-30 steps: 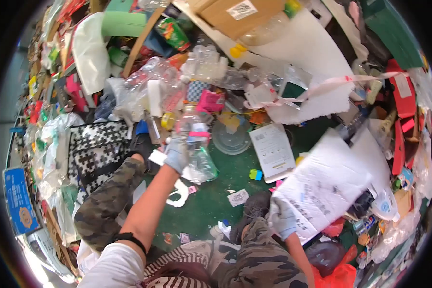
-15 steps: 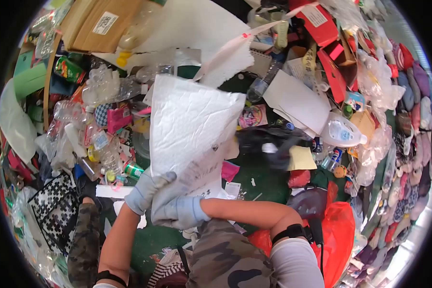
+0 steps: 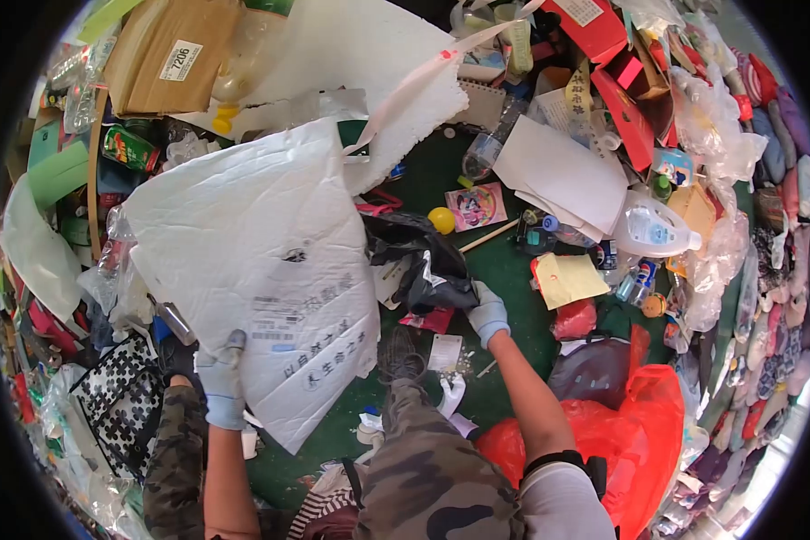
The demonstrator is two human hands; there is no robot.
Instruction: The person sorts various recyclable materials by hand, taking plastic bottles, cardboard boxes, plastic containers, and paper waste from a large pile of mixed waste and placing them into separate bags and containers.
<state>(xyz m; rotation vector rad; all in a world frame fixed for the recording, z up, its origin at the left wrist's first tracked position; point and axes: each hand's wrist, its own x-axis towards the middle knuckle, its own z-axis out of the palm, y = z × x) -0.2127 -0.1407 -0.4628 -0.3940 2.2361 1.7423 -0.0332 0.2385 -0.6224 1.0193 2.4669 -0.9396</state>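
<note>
My left hand (image 3: 222,378), in a pale grey-blue glove, grips the lower left edge of a large white padded sheet (image 3: 261,243) with printed characters and a label. The sheet hangs spread out and tilted at left of centre. My right hand (image 3: 488,314), gloved alike, is closed on the right end of a crumpled black plastic bag (image 3: 429,277). That bag reaches left to the white sheet's edge. A pink packet (image 3: 427,319) lies just below the bag.
Around lie a cardboard box (image 3: 175,58), white paper sheets (image 3: 562,175), a white jug (image 3: 654,225), a yellow paper (image 3: 568,278), a yellow ball (image 3: 441,220) and a red plastic bag (image 3: 634,441). Bundled cloth (image 3: 774,297) lines the right side.
My hands have moved apart. The white sheet has swung left and opened wider in my left hand. My right hand has let go of it, moved right and taken hold of the black bag.
</note>
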